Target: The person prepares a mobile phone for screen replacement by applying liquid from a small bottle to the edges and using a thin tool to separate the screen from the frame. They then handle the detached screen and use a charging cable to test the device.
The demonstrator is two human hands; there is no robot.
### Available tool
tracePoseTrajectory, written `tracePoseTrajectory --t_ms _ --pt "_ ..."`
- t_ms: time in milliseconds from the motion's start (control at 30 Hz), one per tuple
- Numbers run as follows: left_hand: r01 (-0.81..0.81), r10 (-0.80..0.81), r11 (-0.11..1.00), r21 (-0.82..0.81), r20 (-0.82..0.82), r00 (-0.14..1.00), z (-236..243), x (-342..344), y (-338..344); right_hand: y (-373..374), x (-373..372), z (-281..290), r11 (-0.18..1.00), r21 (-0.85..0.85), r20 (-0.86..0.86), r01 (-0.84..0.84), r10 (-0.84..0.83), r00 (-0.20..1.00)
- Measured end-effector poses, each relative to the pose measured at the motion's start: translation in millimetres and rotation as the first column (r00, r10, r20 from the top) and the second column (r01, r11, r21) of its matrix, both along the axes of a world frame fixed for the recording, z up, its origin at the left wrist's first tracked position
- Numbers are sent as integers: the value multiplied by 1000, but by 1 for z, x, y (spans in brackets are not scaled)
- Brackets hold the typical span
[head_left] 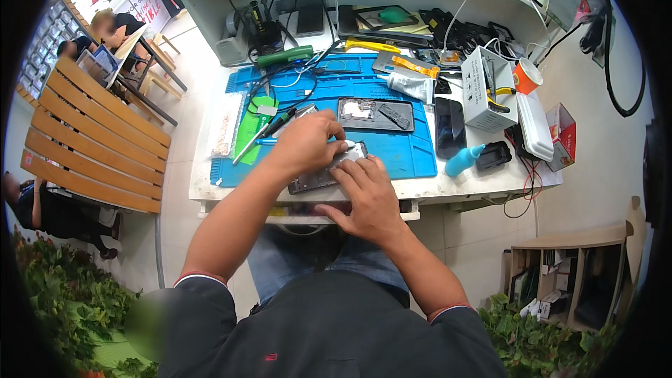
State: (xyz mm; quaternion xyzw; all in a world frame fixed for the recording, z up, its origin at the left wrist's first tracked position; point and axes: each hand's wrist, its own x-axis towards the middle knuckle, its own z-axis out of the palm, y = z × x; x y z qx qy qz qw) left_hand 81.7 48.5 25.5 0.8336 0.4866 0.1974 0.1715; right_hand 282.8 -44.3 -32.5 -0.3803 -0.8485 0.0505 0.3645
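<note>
While beyond hands [306, 143] [372, 199], box [479, 103] with tool [498, 106]

The desk [203, 176] spans the upper middle of the frame, with a mat [420, 161] on it. At the frame's centre the left hand [308, 143] and right hand [369, 197] are over a phone part [306, 183] at the mat's near edge. An opened phone [374, 113] lies on the mat, above the right hand in the frame. Right of the mat lies a smartphone [449, 124], with a bottle [462, 162] just below it (nearer the desk's front). Farther right stands a box [488, 110], a cup [526, 77] beside it. A cabinet [533, 243] stands at the frame's lower right.
</note>
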Motion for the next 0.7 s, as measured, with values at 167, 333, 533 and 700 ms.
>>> tracePoseTrajectory --t_ms 167,333,533,700 --pt "-81 73 994 -75 -99 992 13 -67 -25 -1 0 -4 1000 -7 -18 5 -5 1000" --pt "-202 193 958 -203 -62 979 30 -84 -37 0 2 -2 999 -35 -14 -7 7 1000" --pt "-35 37 999 -20 124 992 -13 -21 -10 2 1 -1 1000 -3 13 -20 20 1000" --pt "-46 48 997 -60 43 998 -6 -27 -10 1 3 -5 1000 0 17 -7 6 1000"
